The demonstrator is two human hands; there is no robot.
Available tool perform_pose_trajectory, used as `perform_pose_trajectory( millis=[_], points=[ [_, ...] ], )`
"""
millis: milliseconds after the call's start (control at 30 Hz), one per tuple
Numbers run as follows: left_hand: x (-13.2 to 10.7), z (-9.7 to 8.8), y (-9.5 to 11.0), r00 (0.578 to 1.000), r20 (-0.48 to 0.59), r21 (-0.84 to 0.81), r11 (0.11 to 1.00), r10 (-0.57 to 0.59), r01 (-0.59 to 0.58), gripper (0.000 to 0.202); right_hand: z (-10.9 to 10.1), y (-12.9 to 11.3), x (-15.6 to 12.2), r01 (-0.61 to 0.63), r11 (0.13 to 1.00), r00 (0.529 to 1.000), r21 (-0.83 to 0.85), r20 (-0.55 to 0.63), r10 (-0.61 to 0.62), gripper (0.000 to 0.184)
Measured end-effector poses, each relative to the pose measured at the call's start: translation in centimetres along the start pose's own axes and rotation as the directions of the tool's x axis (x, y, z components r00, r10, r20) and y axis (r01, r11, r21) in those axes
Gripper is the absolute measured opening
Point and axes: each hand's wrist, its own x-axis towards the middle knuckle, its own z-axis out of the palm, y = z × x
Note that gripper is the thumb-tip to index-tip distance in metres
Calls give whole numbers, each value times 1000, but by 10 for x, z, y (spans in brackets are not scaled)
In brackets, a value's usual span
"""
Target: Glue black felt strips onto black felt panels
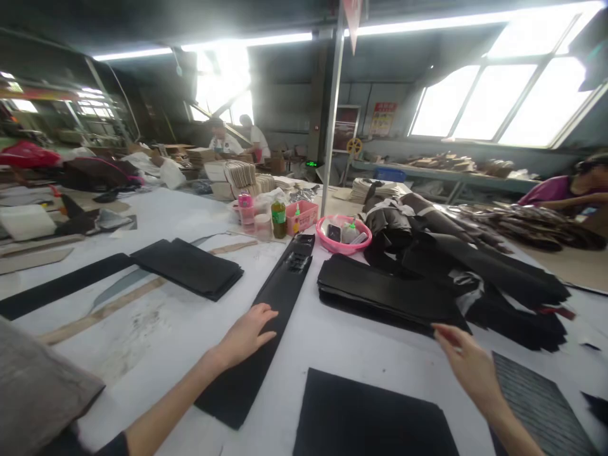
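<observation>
Head cam: left hand [249, 335] is open, fingers loosely bent, over a long black strip [282, 291] running from the near part of the tabletop [351, 351] toward its far edge. Can't tell if they're touching. Right hand [463, 361] has its fingertips close together by the near side of a black stack [380, 285], toward the tabletop's right edge; can't tell if anything's pinched. Black sheet [370, 418] lies closer to the near edge, pink basket [327, 244] toward the far edge.
</observation>
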Motion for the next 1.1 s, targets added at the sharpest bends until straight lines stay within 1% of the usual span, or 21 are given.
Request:
perform_pose_trajectory(
  millis=[33,133,200,267,300,400,467,500,533,567,600,667,733,767,800,833,900,967,1000,1033,1100],
  points=[
    [-18,-1,-9,999,-16,8,999,-48,48,39,6,-10,-22,35,997,996,71,82,-41,38],
    [-67,4,-31,981,-39,28,981,-193,194,45,26,-50,-84,87,985,965,148,231,-120,31],
    [-93,9,-37,969,-66,45,969,-239,242,45,44,-82,-120,192,961,918,198,309,-248,25],
    [-112,14,-37,959,-97,64,959,-268,275,42,68,-118,-150,327,916,863,230,321,-389,19],
    [-119,16,-36,949,-109,69,951,-294,303,40,83,-135,-164,419,874,817,245,317,-481,16],
    [-131,20,-28,900,-140,9,908,-413,418,38,136,-186,-199,651,729,718,212,141,-682,13],
    [-133,21,-24,868,-160,-123,882,-470,455,33,170,-215,-218,739,648,654,185,31,-756,35],
    [-133,21,-22,851,-153,-224,857,-502,465,31,186,-228,-227,752,634,644,182,5,-765,49],
    [-133,21,-20,830,-121,-344,807,-545,480,31,198,-238,-235,743,643,656,185,-12,-755,61],
    [-132,20,-18,805,-57,-476,725,-591,498,35,208,-247,-241,739,648,663,187,-31,-748,68],
    [-131,19,-16,778,30,-605,608,-628,514,43,215,-254,-245,727,662,679,183,-53,-732,69],
    [-130,17,-10,743,202,-803,327,-638,498,62,219,-264,-247,699,697,714,161,-99,-693,51],
    [-131,14,-4,757,277,-903,108,-591,415,74,213,-268,-242,667,726,743,164,-91,-663,25],
    [-132,12,-1,767,285,-924,48,-575,379,78,207,-268,-237,649,737,757,189,-66,-650,23],
    [-134,11,1,773,279,-935,22,-570,353,81,199,-268,-231,624,746,772,232,-39,-634,26],
    [-136,10,2,773,257,-944,22,-580,330,82,191,-267,-225,589,756,792,287,-18,-610,29],
    [-140,7,0,754,161,-958,81,-637,274,80,175,-264,-213,482,777,850,406,-3,-526,30],
    [-143,5,-3,741,31,-943,227,-670,245,69,163,-261,-204,386,772,895,505,-1,-446,28],
    [-142,4,-4,759,-22,-902,341,-651,266,61,159,-260,-201,363,759,904,541,-8,-427,29],
    [-140,3,-4,799,-61,-826,480,-598,296,51,156,-259,-199,361,743,906,564,-25,-422,30],
    [-129,2,0,917,-59,-588,756,-395,288,31,155,-259,-196,403,718,897,568,-88,-434,32]
  ],
)
